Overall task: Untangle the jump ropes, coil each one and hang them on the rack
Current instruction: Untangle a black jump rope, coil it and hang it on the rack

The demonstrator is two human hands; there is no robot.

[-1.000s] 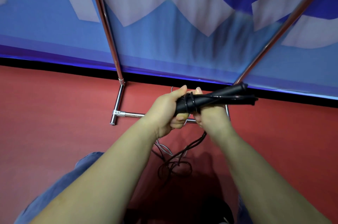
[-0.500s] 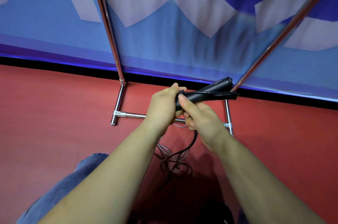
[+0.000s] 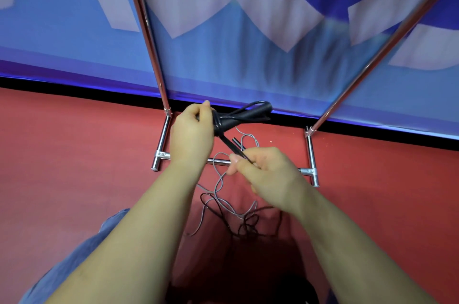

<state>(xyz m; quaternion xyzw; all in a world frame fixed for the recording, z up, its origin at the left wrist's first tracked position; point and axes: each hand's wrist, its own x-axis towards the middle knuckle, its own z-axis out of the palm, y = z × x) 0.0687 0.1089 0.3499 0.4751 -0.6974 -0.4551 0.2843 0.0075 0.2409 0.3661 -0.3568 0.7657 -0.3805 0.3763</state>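
Hands: left hand (image 3: 191,135) grips the black jump rope handles (image 3: 244,116), held together with cord wound round them; right hand (image 3: 267,174) pinches the black cord (image 3: 229,146) just below the wrap, pulled taut between the two.
Black rope: handles up at chest level in front of the rack; its remaining cord (image 3: 248,226) trails down to a loose heap on the floor (image 3: 74,167).
Grey rope (image 3: 219,181): lies on the floor, loops crossing the black slack and passing over the rack's base bar; one small handle end (image 3: 236,142) shows near the right fingers.
Step, my read: winding black cord round the handles, well short of done.
How to do it well: keep tension even, lay turns side by side, feed slack through the right fingers, lift slowly so the grey doesn't ride up with it.
Rack (image 3: 159,95): chrome uprights left and right, base bar (image 3: 218,161) low behind the hands; top rail out of view.
Obstruction: black/grey crossing in the floor heap probably snags; clear it before the last turns.
Backdrop: blue-and-white banner (image 3: 236,43) behind the rack.
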